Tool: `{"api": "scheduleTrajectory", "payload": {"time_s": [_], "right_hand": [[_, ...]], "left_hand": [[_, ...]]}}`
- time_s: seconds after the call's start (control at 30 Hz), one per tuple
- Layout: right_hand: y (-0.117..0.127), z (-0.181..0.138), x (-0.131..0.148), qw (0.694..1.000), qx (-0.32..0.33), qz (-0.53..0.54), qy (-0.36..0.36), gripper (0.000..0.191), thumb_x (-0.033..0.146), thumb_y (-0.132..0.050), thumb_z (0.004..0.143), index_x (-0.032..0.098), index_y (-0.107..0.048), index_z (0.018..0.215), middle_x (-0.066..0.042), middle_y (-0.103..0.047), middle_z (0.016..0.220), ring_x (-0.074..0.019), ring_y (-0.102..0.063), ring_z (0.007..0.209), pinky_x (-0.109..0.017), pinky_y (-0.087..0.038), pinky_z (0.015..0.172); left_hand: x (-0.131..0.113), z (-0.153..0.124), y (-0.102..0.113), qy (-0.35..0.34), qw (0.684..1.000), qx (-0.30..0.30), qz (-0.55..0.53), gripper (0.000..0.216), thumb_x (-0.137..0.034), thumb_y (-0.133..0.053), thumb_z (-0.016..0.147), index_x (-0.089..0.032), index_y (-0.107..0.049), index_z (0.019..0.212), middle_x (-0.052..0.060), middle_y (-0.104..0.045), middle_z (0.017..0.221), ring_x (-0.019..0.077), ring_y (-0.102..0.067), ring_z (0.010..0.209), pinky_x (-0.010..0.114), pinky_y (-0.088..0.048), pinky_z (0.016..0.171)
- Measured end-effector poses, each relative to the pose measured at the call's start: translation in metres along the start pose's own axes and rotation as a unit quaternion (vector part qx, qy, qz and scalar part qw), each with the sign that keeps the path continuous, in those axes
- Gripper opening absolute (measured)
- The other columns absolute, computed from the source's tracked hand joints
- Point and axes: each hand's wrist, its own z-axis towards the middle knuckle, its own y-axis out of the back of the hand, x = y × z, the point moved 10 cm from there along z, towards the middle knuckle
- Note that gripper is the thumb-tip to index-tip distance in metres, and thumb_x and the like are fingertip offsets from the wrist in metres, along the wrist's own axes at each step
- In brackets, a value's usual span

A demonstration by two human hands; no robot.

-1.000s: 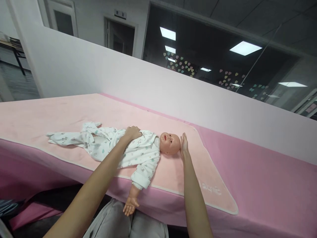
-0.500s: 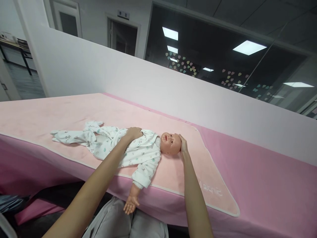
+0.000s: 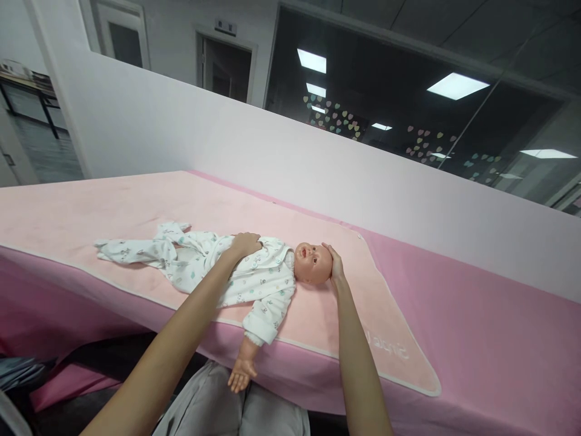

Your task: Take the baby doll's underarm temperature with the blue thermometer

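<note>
Doll (image 3: pixel 265 280), head view: it lies on its back on the light pink mat (image 3: pixel 91 212), which covers the worktop (image 3: pixel 481 339). Head to the right, legs to the left, body close to the near edge. It wears a white printed romper (image 3: pixel 190 266); the romper's leg ends trail flat to the left and look empty. The doll's near arm (image 3: pixel 242 369) hangs bare over the near edge, above the person's grey trousers (image 3: pixel 213 406).

Left hand (image 3: pixel 245 243): on the doll's chest, knuckles up, fingers curled over the cloth. Cannot tell whether they pinch the fabric or only press on it.

Right hand (image 3: pixel 334 264): spread and cupped against the crown of the doll's head, fingertips over the top, touching. It grasps nothing.

White partition wall (image 3: pixel 227 139) runs along the far side of the worktop.

Judgement: the step in hand is steadying, with trunk and head each under one hand. Any shift of the doll from this hold calls for both hands moving together, with care for the arm over the edge.
</note>
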Motion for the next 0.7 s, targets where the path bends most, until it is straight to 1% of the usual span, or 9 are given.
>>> {"api": "scheduleTrajectory", "payload": {"time_s": [0.1,0.17,0.2,0.3,0.37,0.47,0.57,0.63,0.7], "right_hand": [[0.018,-0.001,0.019,0.994,-0.078,-0.002,0.072,0.026,0.041,-0.056,0.072,0.018,-0.06,0.083,-0.004,-0.068,0.088,-0.017,-0.06,0.092,-0.029,-0.049,0.083],[0.025,-0.001,0.023,0.99,-0.106,0.0,0.091,0.022,0.039,-0.056,0.072,0.019,-0.06,0.082,-0.003,-0.067,0.092,-0.0149,-0.058,0.097,-0.027,-0.047,0.086],[0.024,0.0,0.021,0.992,-0.1,0.0,0.083,0.023,0.04,-0.056,0.072,0.019,-0.06,0.082,-0.003,-0.067,0.091,-0.0154,-0.059,0.096,-0.027,-0.047,0.085],[0.009,0.006,0.002,1.0,-0.02,0.007,0.02,0.034,0.047,-0.057,0.07,0.016,-0.062,0.084,-0.006,-0.068,0.091,-0.0199,-0.062,0.089,-0.033,-0.051,0.079],[0.01,0.01,-0.003,1.0,-0.012,0.014,0.019,0.037,0.046,-0.059,0.068,0.017,-0.061,0.091,-0.006,-0.066,0.099,-0.0198,-0.062,0.092,-0.032,-0.051,0.079],[0.037,0.015,0.005,0.992,-0.097,0.009,0.079,0.04,0.041,-0.059,0.068,0.021,-0.058,0.103,-0.004,-0.059,0.117,-0.0157,-0.056,0.105,-0.028,-0.048,0.085],[0.047,0.015,0.009,0.987,-0.127,0.007,0.1,0.043,0.043,-0.053,0.073,0.024,-0.054,0.112,-0.003,-0.054,0.125,-0.0137,-0.052,0.112,-0.027,-0.045,0.089],[0.04,0.012,0.009,0.989,-0.11,0.006,0.094,0.042,0.043,-0.053,0.073,0.023,-0.056,0.109,-0.003,-0.058,0.12,-0.0149,-0.055,0.108,-0.028,-0.046,0.088],[0.017,0.008,0.0,0.999,-0.03,0.009,0.039,0.041,0.046,-0.053,0.073,0.018,-0.06,0.101,-0.007,-0.064,0.108,-0.0196,-0.06,0.1,-0.032,-0.048,0.084]], "left_hand": [[0.001,0.0,0.0,0.003,1.0,0.001,0.001,0.043,-0.026,-0.036,0.076,-0.014,-0.059,0.11,0.013,-0.06,0.117,0.0279,-0.056,0.106,0.036,-0.041,0.086],[0.001,0.001,-0.001,0.004,1.0,0.0,0.003,0.043,-0.026,-0.037,0.076,-0.014,-0.059,0.111,0.013,-0.059,0.118,0.0279,-0.055,0.107,0.036,-0.041,0.087],[0.001,0.001,-0.001,0.004,1.0,-0.001,0.004,0.044,-0.026,-0.037,0.076,-0.014,-0.059,0.112,0.013,-0.059,0.118,0.0277,-0.055,0.108,0.036,-0.041,0.087],[0.002,0.001,-0.001,0.004,1.0,-0.003,0.005,0.044,-0.026,-0.037,0.076,-0.015,-0.058,0.112,0.012,-0.06,0.118,0.0264,-0.055,0.107,0.034,-0.041,0.087],[0.002,0.001,-0.001,0.003,1.0,-0.004,0.007,0.043,-0.026,-0.036,0.076,-0.016,-0.058,0.112,0.011,-0.06,0.118,0.0255,-0.055,0.107,0.034,-0.04,0.088],[0.003,0.002,-0.003,0.004,1.0,-0.003,0.012,0.043,-0.026,-0.036,0.077,-0.016,-0.058,0.113,0.011,-0.059,0.12,0.0257,-0.054,0.108,0.034,-0.04,0.089],[0.003,0.003,-0.004,0.003,1.0,-0.004,0.014,0.044,-0.026,-0.036,0.077,-0.015,-0.057,0.114,0.011,-0.058,0.121,0.0262,-0.054,0.109,0.035,-0.039,0.089],[0.004,0.004,-0.004,0.002,1.0,-0.006,0.014,0.045,-0.027,-0.036,0.077,-0.015,-0.057,0.115,0.012,-0.058,0.121,0.0262,-0.054,0.109,0.035,-0.04,0.089],[0.004,0.005,-0.005,0.002,1.0,-0.007,0.013,0.045,-0.027,-0.036,0.077,-0.015,-0.057,0.114,0.012,-0.058,0.12,0.0261,-0.054,0.108,0.035,-0.04,0.088]]}}
